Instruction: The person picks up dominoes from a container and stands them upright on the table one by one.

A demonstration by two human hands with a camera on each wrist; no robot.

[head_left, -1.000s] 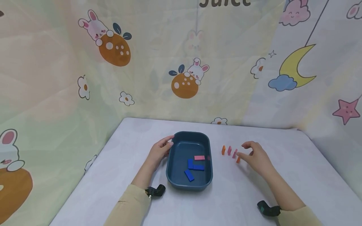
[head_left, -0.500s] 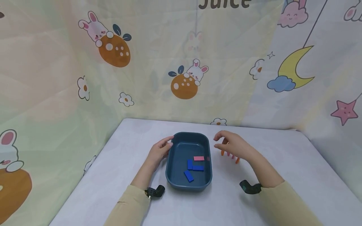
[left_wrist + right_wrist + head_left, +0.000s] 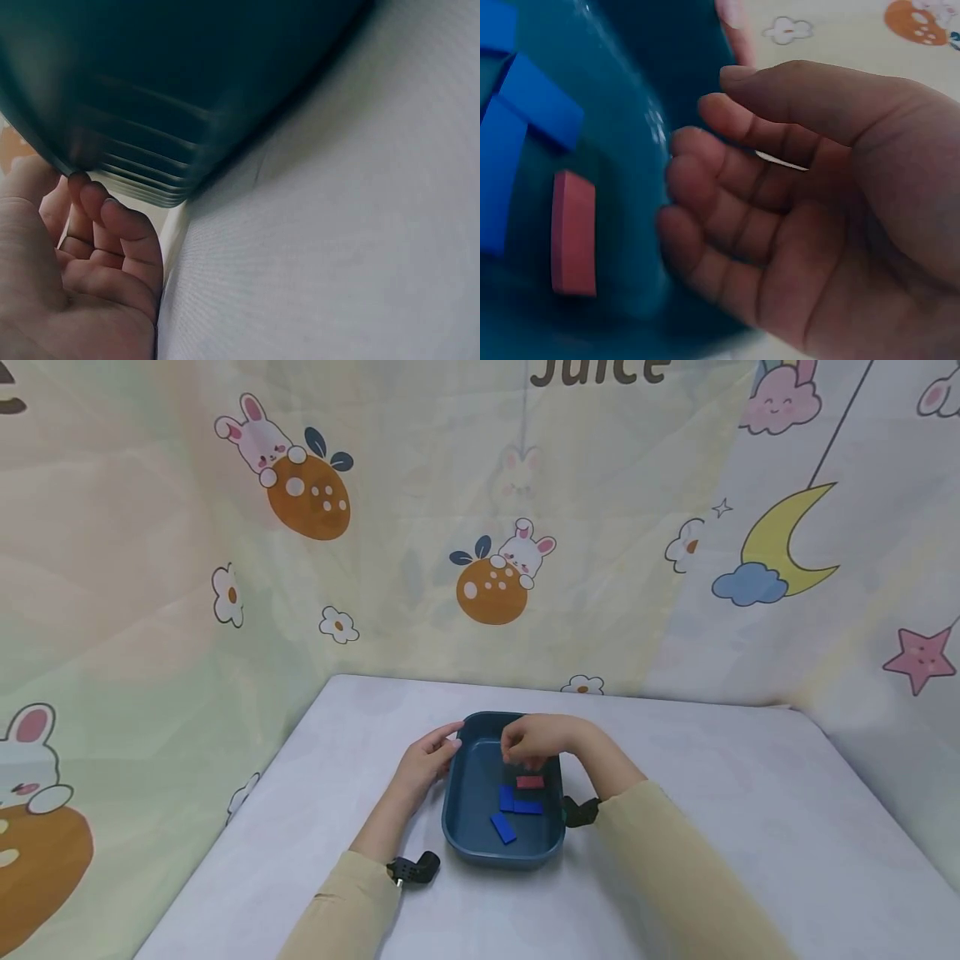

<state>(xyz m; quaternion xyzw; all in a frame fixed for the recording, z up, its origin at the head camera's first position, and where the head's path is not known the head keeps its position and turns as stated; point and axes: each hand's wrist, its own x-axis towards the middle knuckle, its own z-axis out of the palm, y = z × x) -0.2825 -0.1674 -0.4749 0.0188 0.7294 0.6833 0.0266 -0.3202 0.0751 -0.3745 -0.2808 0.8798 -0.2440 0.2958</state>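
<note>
A: What's closest to the person?
B: Two tan sleeves, with black devices strapped at the wrists, on the near side of the left hand and the right hand.
A: And past the sleeves?
B: A dark teal tray on the white desk. It sits to the right of the left hand and under the right hand.
A: What's in it, near end first?
B: A slanted blue block, on the near side of the right hand. Then a pair of blue blocks touching each other, and a pink block just short of the right hand.
A: How are the hands?
B: The left one grips the tray's edge between thumb and fingers. The right one has its fingers loosely bent, the thumb slightly off the index finger, and looks free of any load.
A: Farther off?
B: A printed backdrop beyond both hands: a rabbit-and-orange drawing ahead, and a yellow moon well to the right hand's right.
</note>
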